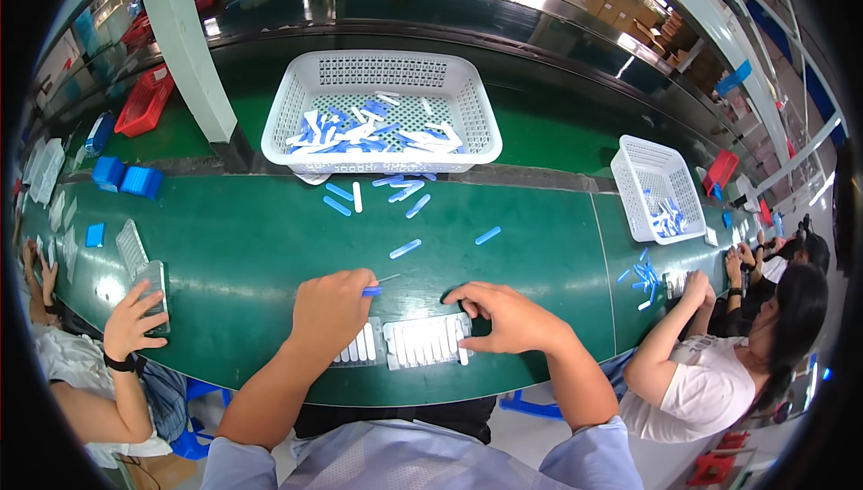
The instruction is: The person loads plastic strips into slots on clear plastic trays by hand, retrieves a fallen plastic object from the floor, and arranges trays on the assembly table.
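The white sticks point(425, 341) look light, stiff and smooth, so they would probably slide easily under a fingertip yet shrug off a firm squeeze; the surest hold would be across the long edges, near one end. The clear tray point(393, 361) around them seems thin and bendy, likely to dent if pressed in the middle, and is better taken by its rim. The right grip point(514, 319) is spread, forefinger curved above the tray's far right corner and thumb at its near right side, over the end stick point(464, 356); whether the thumb touches that stick I cannot tell. The row of sticks lies just left of this thumb, and to the right of and nearer the body than the left grip point(334, 310), which pinches a small blue piece point(371, 291). A second tray point(367, 363) sits below the left grip, partly hidden by it. Loose blue sticks point(405, 248) lie on the bench point(261, 247) ahead of both grips, with the basket point(382, 167) farther out
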{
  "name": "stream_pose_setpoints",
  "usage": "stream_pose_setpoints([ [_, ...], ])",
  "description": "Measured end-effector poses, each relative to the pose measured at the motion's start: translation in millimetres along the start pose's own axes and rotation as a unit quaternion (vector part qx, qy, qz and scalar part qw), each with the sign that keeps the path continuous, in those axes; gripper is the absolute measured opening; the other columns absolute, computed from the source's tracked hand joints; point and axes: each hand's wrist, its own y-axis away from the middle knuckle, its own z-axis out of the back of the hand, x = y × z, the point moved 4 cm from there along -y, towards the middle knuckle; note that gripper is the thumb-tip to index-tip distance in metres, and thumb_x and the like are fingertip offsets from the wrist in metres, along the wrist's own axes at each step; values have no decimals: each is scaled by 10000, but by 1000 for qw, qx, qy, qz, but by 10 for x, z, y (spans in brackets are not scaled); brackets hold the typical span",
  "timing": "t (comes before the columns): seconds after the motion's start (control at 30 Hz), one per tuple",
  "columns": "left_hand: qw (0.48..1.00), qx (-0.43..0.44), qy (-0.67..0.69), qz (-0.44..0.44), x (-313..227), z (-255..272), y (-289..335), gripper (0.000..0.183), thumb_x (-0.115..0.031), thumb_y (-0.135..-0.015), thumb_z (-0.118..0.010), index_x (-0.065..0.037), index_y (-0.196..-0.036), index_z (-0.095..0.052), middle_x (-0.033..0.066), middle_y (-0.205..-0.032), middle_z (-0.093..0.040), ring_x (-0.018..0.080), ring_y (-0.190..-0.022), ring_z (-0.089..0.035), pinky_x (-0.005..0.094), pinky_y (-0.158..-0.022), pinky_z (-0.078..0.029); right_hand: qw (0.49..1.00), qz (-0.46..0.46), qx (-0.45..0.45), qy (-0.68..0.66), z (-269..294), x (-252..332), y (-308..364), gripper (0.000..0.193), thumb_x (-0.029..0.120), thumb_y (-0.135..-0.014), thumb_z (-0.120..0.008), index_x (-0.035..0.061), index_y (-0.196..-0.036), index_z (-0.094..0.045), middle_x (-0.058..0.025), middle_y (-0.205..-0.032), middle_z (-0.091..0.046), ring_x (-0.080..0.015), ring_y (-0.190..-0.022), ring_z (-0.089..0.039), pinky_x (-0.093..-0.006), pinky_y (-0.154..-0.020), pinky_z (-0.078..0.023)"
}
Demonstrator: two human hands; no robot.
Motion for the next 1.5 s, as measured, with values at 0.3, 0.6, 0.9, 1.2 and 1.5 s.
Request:
stream_pose_setpoints([
  [0.3,998,-43,41,1,-215,426,88,76,-149,-898,-706,-79,-903,-674,104,-778,-699,306,-686,-685,411,-601,-525,990,64,-123,18,-79,-24,145,395,160,-785,-836,84,-1153,-714,-56,-986,-610,-220,-890,-584,-353,-808,-481],
  [0.6,976,-148,139,82,-41,731,884,74,-24,-822,-774,-30,-871,-718,136,-751,-699,275,-576,-637,337,-532,-476,953,188,-121,202,-284,93,454,376,278,-812,-835,164,-1159,-748,-81,-1331,-632,-301,-1185,-604,-430,-965,-473],
  [0.9,942,-234,103,217,457,1132,1348,53,-6,-839,-753,-6,-864,-707,105,-730,-676,170,-542,-537,295,-533,-398,955,193,-114,195,-482,245,208,381,244,-773,-856,148,-1129,-759,-96,-1362,-633,-312,-1173,-615,-437,-979,-490],
  [1.2,883,-313,96,335,1062,1493,2058,71,-40,-893,-732,18,-889,-690,43,-645,-536,78,-551,-403,284,-506,-285,948,227,-119,186,-791,649,-302,398,212,-689,-908,115,-1057,-790,-143,-1275,-678,-341,-1076,-646,-433,-914,-534],
  [1.5,811,-389,87,428,1613,1775,2693,138,-129,-975,-700,-2,-923,-693,-57,-614,-420,22,-557,-319,260,-496,-211,950,220,-109,195,-1528,1386,-1217,393,289,-755,-878,72,-1064,-767,-144,-1276,-636,-337,-1120,-588,-459,-948,-493],
])
